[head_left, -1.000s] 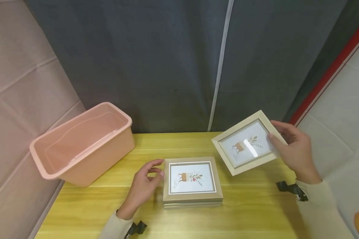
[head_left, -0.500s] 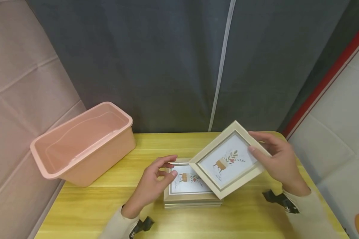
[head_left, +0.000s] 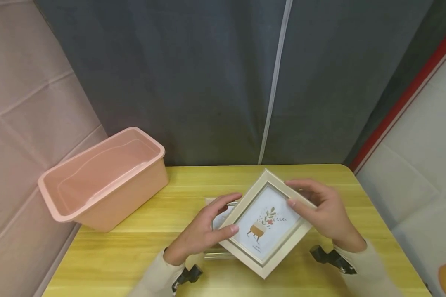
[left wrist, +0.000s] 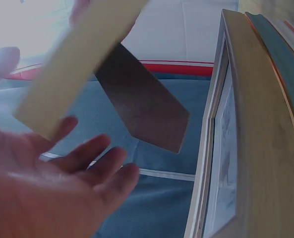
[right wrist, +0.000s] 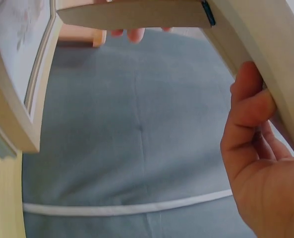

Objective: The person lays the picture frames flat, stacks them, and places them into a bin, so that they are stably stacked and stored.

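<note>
My right hand (head_left: 328,212) grips a cream picture frame (head_left: 264,177) by its upper right edge, thumb on the front and fingers behind. The frame is tilted, and its print shows an orange pot-like shape with leaves. At its left edge is my left hand (head_left: 206,229), thumb over the front, fingers loosely extended; in the left wrist view these fingers (left wrist: 104,163) are spread and not curled round it. A dark stand flap (left wrist: 147,104) sticks out from the frame's back. Below lies a stack of picture frames (head_left: 219,255), mostly covered by the held frame and left hand.
A pink plastic bin (head_left: 120,194) stands at the left of the yellow wood-grain table (head_left: 186,183). Dark grey cloth (head_left: 193,82) hangs behind the table. A pale wall with a red strip (head_left: 405,95) rises on the right. A camera is strapped to each wrist.
My right hand has carried the frame left and down from the right side, over the stack, tilting it more. My left hand has moved right, from beside the stack to the frame's edge.
</note>
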`<action>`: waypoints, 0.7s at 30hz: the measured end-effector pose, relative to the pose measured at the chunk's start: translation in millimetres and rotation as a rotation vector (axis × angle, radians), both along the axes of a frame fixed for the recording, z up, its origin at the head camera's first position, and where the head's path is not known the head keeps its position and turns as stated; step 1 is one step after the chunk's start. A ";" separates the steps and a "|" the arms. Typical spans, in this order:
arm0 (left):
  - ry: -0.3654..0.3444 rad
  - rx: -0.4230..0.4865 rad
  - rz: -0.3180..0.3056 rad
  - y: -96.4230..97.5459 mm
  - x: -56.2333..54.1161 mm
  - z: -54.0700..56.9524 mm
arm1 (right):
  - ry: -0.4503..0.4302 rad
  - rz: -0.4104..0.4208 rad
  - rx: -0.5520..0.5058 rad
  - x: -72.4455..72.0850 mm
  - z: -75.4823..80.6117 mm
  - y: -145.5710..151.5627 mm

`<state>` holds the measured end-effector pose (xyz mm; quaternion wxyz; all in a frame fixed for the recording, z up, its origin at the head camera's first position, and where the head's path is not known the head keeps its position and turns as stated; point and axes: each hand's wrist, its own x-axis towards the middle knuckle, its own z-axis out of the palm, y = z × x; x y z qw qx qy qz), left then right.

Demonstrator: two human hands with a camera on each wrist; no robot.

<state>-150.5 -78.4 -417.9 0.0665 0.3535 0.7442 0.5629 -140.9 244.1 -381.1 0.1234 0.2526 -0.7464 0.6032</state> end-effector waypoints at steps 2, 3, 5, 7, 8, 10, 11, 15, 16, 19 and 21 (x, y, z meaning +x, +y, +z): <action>0.001 0.000 -0.089 -0.9 -0.5 -2.0 | -0.018 0.023 0.011 3.3 -1.1 -3.9; -0.010 0.006 -0.140 -1.3 -0.4 -3.1 | -0.027 0.035 0.016 5.1 -1.4 -5.9; -0.045 0.007 -0.223 -2.3 0.6 -5.4 | -0.027 0.060 0.020 7.9 -1.8 -9.1; -0.093 -0.002 -0.262 -2.8 2.1 -7.2 | -0.022 0.085 0.015 9.8 -1.8 -11.3; -0.109 -0.014 -0.264 -3.0 2.8 -7.4 | -0.022 0.090 0.015 10.4 -1.7 -11.9; -0.117 -0.045 -0.239 -3.4 3.5 -7.5 | -0.019 0.079 0.019 11.2 -1.6 -11.7; -0.114 -0.060 -0.218 -3.6 3.7 -7.1 | -0.018 0.069 0.022 11.1 -1.4 -11.1; -0.095 -0.090 -0.148 -5.0 3.9 -6.1 | -0.038 0.017 0.035 8.8 -2.3 -7.4; -0.098 -0.088 -0.135 -5.3 3.9 -6.1 | -0.037 0.009 0.035 7.6 -3.0 -6.6; -0.121 -0.071 -0.100 -6.2 3.8 -7.3 | -0.026 0.003 0.010 3.9 -6.1 -5.0; -0.126 -0.053 -0.078 -6.7 3.8 -8.5 | -0.012 0.007 -0.014 2.0 -8.9 -4.4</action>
